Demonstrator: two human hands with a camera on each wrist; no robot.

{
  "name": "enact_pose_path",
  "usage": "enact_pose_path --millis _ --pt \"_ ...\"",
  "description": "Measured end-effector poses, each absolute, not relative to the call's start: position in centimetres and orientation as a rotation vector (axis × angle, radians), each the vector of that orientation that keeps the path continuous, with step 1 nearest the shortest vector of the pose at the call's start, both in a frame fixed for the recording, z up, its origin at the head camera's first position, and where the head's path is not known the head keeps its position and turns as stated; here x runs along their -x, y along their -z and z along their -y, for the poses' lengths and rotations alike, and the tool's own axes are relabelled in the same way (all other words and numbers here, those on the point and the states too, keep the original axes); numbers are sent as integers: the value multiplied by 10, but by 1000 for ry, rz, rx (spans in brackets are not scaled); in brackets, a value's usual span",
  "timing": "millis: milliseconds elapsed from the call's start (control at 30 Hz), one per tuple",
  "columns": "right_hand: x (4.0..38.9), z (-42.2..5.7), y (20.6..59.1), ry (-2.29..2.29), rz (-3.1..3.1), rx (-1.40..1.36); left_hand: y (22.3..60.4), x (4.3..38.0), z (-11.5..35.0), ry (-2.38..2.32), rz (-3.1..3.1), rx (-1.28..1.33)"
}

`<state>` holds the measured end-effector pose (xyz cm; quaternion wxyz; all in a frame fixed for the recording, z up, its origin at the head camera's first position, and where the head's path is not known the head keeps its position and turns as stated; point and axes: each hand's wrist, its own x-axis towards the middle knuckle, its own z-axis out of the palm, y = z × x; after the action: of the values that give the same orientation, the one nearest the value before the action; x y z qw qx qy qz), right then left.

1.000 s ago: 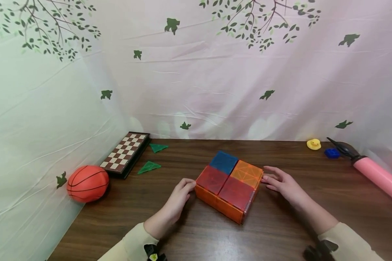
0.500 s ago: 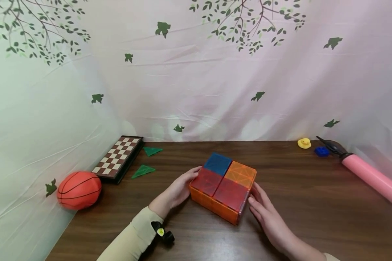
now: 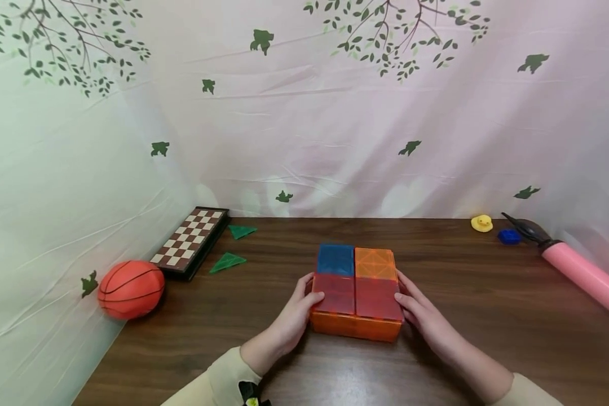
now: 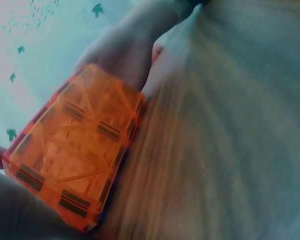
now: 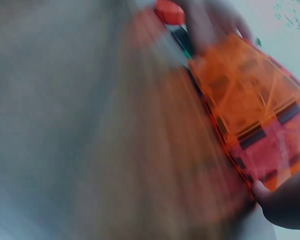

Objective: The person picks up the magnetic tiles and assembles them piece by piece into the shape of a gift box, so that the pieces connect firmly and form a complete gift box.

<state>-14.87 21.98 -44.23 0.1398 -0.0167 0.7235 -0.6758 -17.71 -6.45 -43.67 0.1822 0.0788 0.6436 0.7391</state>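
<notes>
In the head view, a flat box of see-through magnetic tiles (image 3: 333, 294) sits between my hands. Its top has two red tiles in front, with a blue tile (image 3: 336, 260) and an orange tile (image 3: 375, 263) behind; the front wall is orange. My left hand (image 3: 290, 320) grips the left side, thumb over the top edge. On the right side my right hand (image 3: 430, 319) holds on, thumb at the top edge and fingers along the wall. Orange tiles (image 4: 75, 145) with dark magnet strips fill the left wrist view's box face. Fingers behind the box are hidden.
Two green triangle tiles (image 3: 227, 262) lie left of the box, near a chessboard (image 3: 189, 239) and a small basketball (image 3: 131, 289). At the back right are a yellow rubber duck (image 3: 482, 223), a blue brick (image 3: 510, 236) and a pink pump (image 3: 583, 276). Fabric walls stand behind and left.
The tile box has turned from a slanted position until its orange front faces me squarely. Both hands have moved from lightly touching its corners to gripping its two sides.
</notes>
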Motion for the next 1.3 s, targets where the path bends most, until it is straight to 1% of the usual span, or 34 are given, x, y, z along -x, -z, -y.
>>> enact_pose_path --millis 133,233,300,433,533,667,767,900,1167,1300 --pt "157 -230 442 1893 -2093 85 435 175 63 -2065 -1867 -206" --pt "162 -235 442 1880 -2103 126 434 184 71 -2004 -1955 -221" --pt "166 -237 442 1885 -2112 144 431 194 84 -1884 -2144 -273" --pt "175 -242 443 1922 -2095 139 425 222 123 -1368 -2716 -376" --pt "187 -245 443 1960 -2062 153 426 239 156 -899 -2996 -308" --pt "203 -247 444 2008 -2043 178 428 255 191 -472 -3083 -153" --pt "213 -246 444 2010 -2055 175 431 260 205 -325 -3046 -124" --pt "221 -242 446 1994 -2053 148 437 256 207 -276 -3008 -190" --pt "225 -239 445 2019 -2023 135 434 225 179 -243 -3050 -397" --pt "225 -238 447 2021 -2022 139 437 234 180 -187 -3120 -468"
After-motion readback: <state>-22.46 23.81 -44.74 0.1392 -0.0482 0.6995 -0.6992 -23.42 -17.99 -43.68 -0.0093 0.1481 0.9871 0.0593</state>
